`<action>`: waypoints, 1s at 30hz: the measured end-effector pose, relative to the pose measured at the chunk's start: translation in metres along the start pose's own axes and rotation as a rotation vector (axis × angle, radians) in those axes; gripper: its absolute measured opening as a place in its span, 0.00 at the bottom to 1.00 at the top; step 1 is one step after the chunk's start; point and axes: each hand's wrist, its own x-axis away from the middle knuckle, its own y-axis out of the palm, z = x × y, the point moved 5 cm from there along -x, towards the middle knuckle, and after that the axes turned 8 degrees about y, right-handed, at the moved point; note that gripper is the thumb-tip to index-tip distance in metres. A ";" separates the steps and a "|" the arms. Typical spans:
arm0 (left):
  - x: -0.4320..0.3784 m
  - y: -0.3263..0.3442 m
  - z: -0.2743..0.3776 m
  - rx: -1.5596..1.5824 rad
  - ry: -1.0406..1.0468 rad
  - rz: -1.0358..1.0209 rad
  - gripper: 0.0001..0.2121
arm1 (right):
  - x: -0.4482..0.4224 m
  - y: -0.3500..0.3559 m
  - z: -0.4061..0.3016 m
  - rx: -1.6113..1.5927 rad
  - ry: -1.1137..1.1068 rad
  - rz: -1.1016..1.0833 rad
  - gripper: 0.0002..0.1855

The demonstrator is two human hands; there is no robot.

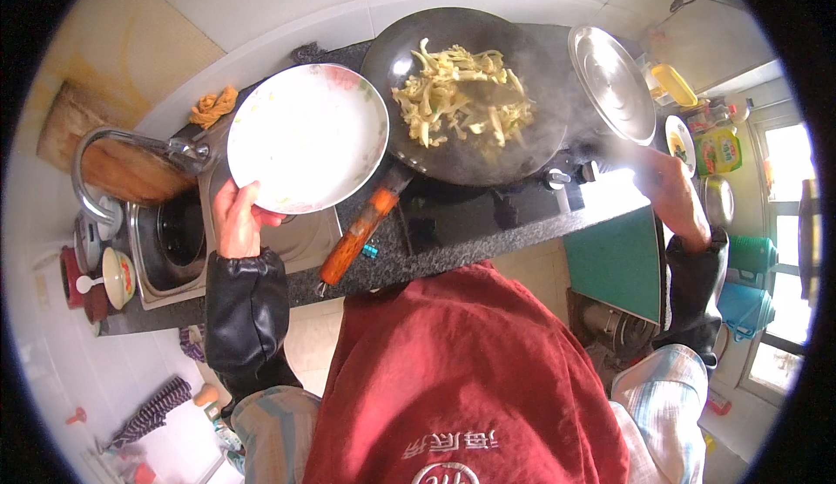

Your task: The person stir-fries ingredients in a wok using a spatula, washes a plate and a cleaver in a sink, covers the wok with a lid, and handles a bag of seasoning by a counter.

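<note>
My left hand grips the near-left rim of a white plate with a floral edge, held tilted beside the wok and partly over the sink's drainboard. The dark wok sits on the cooktop with cut cauliflower in it, and steam rises at its right side. Among the pieces lies the dark blade of a spatula. To the wok's right, my right hand is closed around what looks like the spatula's handle, though steam and blur hide most of the handle. The wok's orange wooden handle points towards me.
A metal lid leans at the right rear, near a small plate of food. At left are the sink, a curved faucet, a wooden cutting board and a bowl. Stove knobs line the front right.
</note>
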 end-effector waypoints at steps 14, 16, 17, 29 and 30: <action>0.002 0.003 -0.009 -0.007 -0.010 -0.001 0.12 | -0.079 0.040 0.092 -0.495 0.457 -0.307 0.14; 0.004 -0.002 -0.011 -0.008 -0.009 0.011 0.12 | -0.082 0.055 0.075 -0.436 0.269 -0.301 0.17; 0.005 -0.003 -0.011 -0.007 -0.009 0.013 0.12 | -0.080 0.053 0.068 -0.371 0.230 -0.263 0.17; 0.003 0.005 -0.007 -0.014 -0.009 0.011 0.13 | -0.050 -0.035 0.035 0.051 0.046 -0.017 0.19; 0.002 0.005 -0.006 -0.013 -0.012 0.012 0.13 | -0.049 -0.040 0.028 0.079 0.119 -0.029 0.18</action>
